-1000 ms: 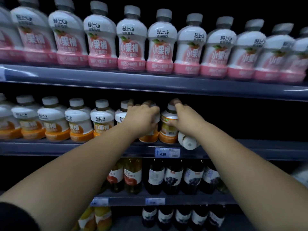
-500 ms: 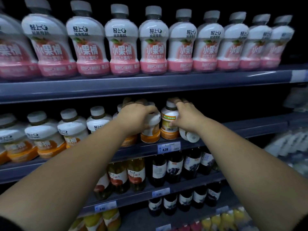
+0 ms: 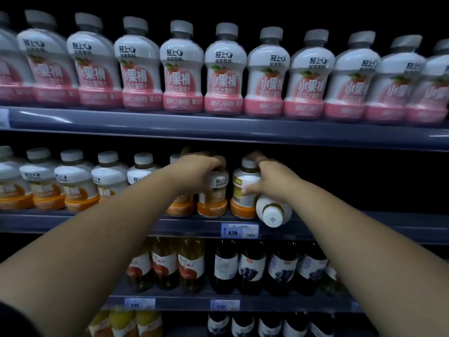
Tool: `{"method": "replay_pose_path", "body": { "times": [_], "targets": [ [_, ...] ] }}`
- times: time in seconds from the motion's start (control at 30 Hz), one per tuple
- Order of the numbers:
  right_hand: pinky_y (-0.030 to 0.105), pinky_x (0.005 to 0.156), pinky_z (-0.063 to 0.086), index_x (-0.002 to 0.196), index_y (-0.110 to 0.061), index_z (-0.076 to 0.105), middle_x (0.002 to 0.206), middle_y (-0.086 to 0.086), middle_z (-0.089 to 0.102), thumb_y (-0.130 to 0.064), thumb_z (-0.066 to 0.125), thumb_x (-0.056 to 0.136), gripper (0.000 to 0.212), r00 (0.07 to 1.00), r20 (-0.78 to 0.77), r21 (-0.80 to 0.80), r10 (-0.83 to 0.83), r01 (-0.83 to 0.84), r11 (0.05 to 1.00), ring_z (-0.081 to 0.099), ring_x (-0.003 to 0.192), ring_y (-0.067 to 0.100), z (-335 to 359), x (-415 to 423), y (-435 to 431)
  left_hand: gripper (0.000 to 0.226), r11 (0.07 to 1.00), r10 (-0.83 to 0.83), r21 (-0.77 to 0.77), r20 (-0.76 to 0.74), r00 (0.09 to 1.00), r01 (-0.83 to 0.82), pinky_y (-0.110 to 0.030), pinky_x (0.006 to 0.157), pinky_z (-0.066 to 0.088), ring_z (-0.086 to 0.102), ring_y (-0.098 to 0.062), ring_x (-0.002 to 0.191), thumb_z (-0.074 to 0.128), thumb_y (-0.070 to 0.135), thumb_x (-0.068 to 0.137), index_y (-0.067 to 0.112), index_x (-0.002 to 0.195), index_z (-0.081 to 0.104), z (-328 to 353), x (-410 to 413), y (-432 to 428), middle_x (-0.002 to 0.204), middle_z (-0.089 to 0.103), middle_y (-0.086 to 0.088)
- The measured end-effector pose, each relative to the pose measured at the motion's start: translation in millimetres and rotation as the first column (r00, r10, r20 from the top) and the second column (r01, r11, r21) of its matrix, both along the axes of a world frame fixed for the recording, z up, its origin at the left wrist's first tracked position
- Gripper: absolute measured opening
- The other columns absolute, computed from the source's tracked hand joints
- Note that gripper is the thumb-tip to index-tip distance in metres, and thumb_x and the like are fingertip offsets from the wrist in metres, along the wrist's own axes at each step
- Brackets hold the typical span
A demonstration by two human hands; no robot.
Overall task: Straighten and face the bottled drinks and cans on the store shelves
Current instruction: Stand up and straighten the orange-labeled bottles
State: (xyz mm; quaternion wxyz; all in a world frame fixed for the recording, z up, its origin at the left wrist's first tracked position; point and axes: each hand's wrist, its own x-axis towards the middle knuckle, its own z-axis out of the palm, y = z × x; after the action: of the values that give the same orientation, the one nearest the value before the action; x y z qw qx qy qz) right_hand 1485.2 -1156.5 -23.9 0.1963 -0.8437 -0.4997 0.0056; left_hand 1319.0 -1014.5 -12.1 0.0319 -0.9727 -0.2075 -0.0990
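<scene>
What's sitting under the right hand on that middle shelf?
A tipped bottle lies on its side, cap toward the camera, beside the upright orange bottle the right hand grips. The wrist covers the tipped bottle's body, so its label cannot be seen.

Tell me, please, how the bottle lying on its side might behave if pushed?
The toppled bottle is round-bodied, so it would probably roll sideways. Its cap reaches the middle shelf edge, so a nudge might drop it. Its glossy sleeve looks fairly slippery.
</scene>
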Motion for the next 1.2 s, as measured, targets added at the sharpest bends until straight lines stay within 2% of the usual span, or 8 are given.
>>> {"method": "replay_pose_path", "body": {
  "times": [0.07, 0.2, 0.37, 0.53, 0.67, 0.87, 1.0, 1.2],
  "targets": [
    [0.035, 0.097, 0.047, 0.148, -0.027, 0.037, 0.142, 0.004, 0.051, -0.052, 0.085, 0.067, 0.098, 1.0, -0.016, 0.018, 0.013, -0.013, 1.0, 0.052, 0.124, 0.025, -0.8, 1.2, 1.8, 0.055, 1.0, 0.016, -0.008, 0.022, 1.0, -0.016, -0.031, 0.079, 0.043, 0.055, -0.022, 0.11, 0.064, 0.026, 0.09, 0.033, 0.14, 0.043, -3.6, -2.3, 1.9, 0.127, 0.058, -0.001],
    [0.032, 0.094, 0.048, 0.148, -0.023, 0.038, 0.141, 0.004, 0.051, -0.036, 0.084, 0.074, 0.088, 0.993, -0.114, 0.045, 0.043, -0.038, 0.998, 0.054, 0.117, 0.02, -2.6, 5.4, 2.4, 0.059, 0.986, 0.063, 0.153, 0.058, 0.996, -0.072, -0.037, 0.078, 0.041, 0.055, -0.028, 0.11, 0.061, 0.036, 0.092, 0.041, 0.144, 0.034, -15.8, -2.4, 3.9, 0.124, 0.057, -0.006],
    [0.039, 0.094, 0.052, 0.144, -0.033, 0.04, 0.139, 0.0, 0.053, -0.055, 0.084, 0.066, 0.092, 0.999, -0.041, 0.096, 0.021, -0.017, 0.995, 0.055, 0.121, 0.023, -0.6, 0.0, 4.8, 0.057, 0.988, 0.037, 0.143, 0.099, 0.994, -0.051, -0.038, 0.08, 0.043, 0.056, -0.027, 0.107, 0.06, 0.037, 0.092, 0.046, 0.143, 0.035, -18.8, -4.4, 11.5, 0.118, 0.059, -0.004],
    [0.04, 0.093, 0.055, 0.14, -0.042, 0.04, 0.132, -0.002, 0.056, -0.024, 0.076, 0.079, 0.073, 0.975, -0.19, 0.095, 0.118, -0.101, 0.99, 0.061, 0.107, 0.017, 2.5, 9.5, -1.7, 0.054, 0.999, 0.035, 0.009, 0.119, 0.992, -0.037, -0.042, 0.093, 0.04, 0.052, -0.025, 0.114, 0.067, 0.039, 0.087, 0.047, 0.136, 0.044, -15.9, -5.3, 15.5, 0.125, 0.056, 0.0],
    [0.039, 0.099, 0.051, 0.144, -0.036, 0.04, 0.14, -0.001, 0.053, -0.03, 0.079, 0.081, 0.074, 0.978, -0.155, 0.104, 0.139, -0.124, 0.987, 0.056, 0.118, 0.019, 2.2, 8.3, -1.4, 0.053, 0.998, 0.043, 0.034, 0.116, 0.992, -0.048, -0.039, 0.087, 0.048, 0.055, -0.023, 0.109, 0.071, 0.051, 0.082, 0.041, 0.13, 0.051, -8.8, 2.4, 4.9, 0.12, 0.059, 0.002],
    [0.037, 0.091, 0.053, 0.136, -0.034, 0.045, 0.122, -0.009, 0.052, -0.044, 0.085, 0.072, 0.076, 0.987, -0.118, 0.151, 0.11, -0.092, 0.984, 0.057, 0.108, 0.017, 0.1, 4.9, 2.2, 0.05, 0.996, -0.015, 0.09, 0.088, 0.996, 0.007, -0.033, 0.086, 0.049, 0.055, -0.017, 0.11, 0.073, 0.04, 0.084, 0.032, 0.13, 0.054, -3.7, -0.7, 8.8, 0.121, 0.061, 0.006],
    [0.034, 0.092, 0.052, 0.143, -0.031, 0.04, 0.13, -0.001, 0.054, -0.029, 0.078, 0.081, 0.073, 0.971, -0.189, 0.17, 0.15, -0.118, 0.978, 0.058, 0.113, 0.02, -3.3, 8.2, 0.4, 0.053, 0.997, -0.002, 0.072, 0.079, 0.997, -0.004, -0.033, 0.091, 0.048, 0.054, -0.018, 0.116, 0.074, 0.037, 0.084, 0.029, 0.132, 0.054, -1.8, -1.1, 14.1, 0.127, 0.06, 0.006],
    [0.039, 0.095, 0.052, 0.14, -0.031, 0.043, 0.138, 0.0, 0.055, -0.045, 0.081, 0.077, 0.075, 0.987, -0.12, 0.188, 0.106, -0.083, 0.979, 0.057, 0.117, 0.021, -6.8, 7.2, 1.4, 0.047, 0.998, -0.01, 0.068, 0.08, 0.997, 0.004, -0.035, 0.088, 0.048, 0.054, -0.02, 0.113, 0.068, 0.033, 0.088, 0.031, 0.132, 0.051, -7.4, -3.2, 13.1, 0.126, 0.058, 0.001]
  ]
}}
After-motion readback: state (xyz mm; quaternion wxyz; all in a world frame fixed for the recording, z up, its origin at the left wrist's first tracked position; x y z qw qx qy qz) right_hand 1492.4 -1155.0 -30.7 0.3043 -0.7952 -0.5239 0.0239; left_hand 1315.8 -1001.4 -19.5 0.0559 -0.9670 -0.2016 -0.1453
